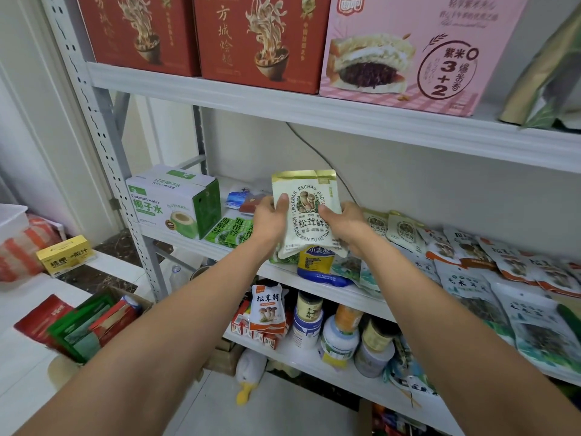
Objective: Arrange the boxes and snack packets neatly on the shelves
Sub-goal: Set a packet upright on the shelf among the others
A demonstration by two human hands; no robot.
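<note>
1. Mushroom seasoning packet (306, 212) stands upright above the middle shelf (283, 273), long axis vertical.
2. Left hand (269, 220) and right hand (344, 226) pinch its side edges.
3. Matching packets (397, 229) lie just right, nearer the right hand.

Cream mushroom seasoning packet (306, 212) with gold top band; white-and-green coconut water box (173, 201); red noodle boxes (257, 39); pink bread box (418, 48).
</note>
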